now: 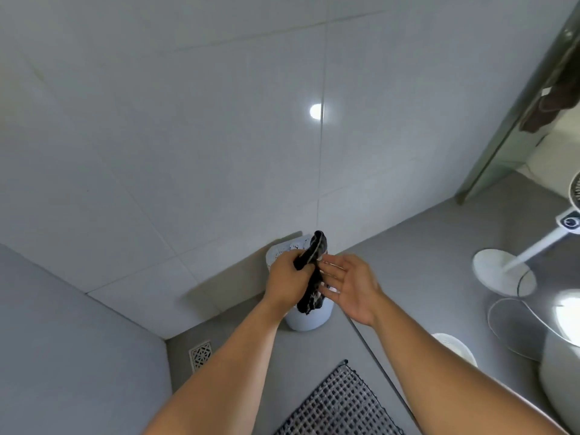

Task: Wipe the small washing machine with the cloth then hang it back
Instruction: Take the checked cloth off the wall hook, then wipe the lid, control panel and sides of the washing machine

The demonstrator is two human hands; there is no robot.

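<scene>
Cloth: one, dark, bunched lengthwise, was clenched in the left hand, fingers wrapped fully around its middle. One end stuck up past the fist toward 12 o'clock; the other hung down toward 6 o'clock. Right hand was spread, palm facing left, fingers loosely extended and apart, just beside the cloth at its 3 o'clock; whether the fingertips touched the fabric could not be told.

Small washing machine: one, pale cylindrical body, stood on the grey floor against the tiled wall, directly below both hands and largely hidden by them. The cloth was held above its top, apart from the body as far as visible.

Count: two hands, two bare forearms, one cloth, one machine. Also one white standing fan at 3 o'clock of the machine, one floor drain at 8 o'clock, one dark grid mat at 6 o'clock.

Pose: both forearms reached forward from the lower edge, converging over the machine; left wrist knuckles-up, right wrist turned inward.
</scene>
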